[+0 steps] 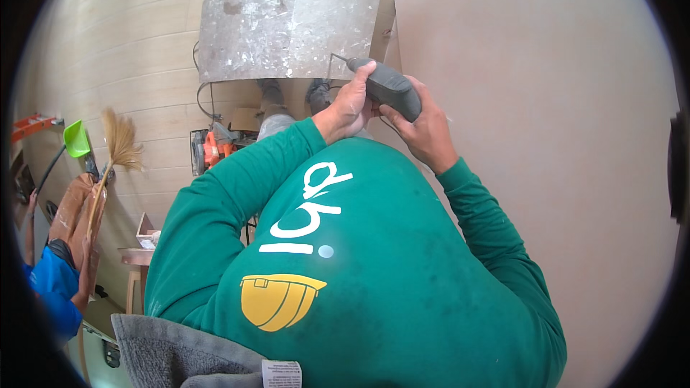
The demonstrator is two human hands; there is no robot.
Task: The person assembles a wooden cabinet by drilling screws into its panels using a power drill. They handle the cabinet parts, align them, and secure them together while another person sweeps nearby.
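Observation:
A dark grey rotary tool (pixel 392 88) with a thin bit at its front end is held between my two hands, tilted with the bit toward the upper left. My left hand (pixel 348 106) is closed round its front part, the thumb along the top. Around the rear of the body, my right hand (pixel 431 133) has its fingers wrapped. The bit reaches over the near edge of a grey board (pixel 302 14) spattered with white paint; whether it touches the board I cannot tell.
Left of me a person in a blue top (pixel 61 284) holds a straw broom (pixel 121 142), beside a green dustpan (pixel 76 139). An orange power tool (pixel 211 149) and cables lie below the board. A broad beige surface (pixel 532 100) fills the right. A grey towel (pixel 172 352) hangs on my shoulder.

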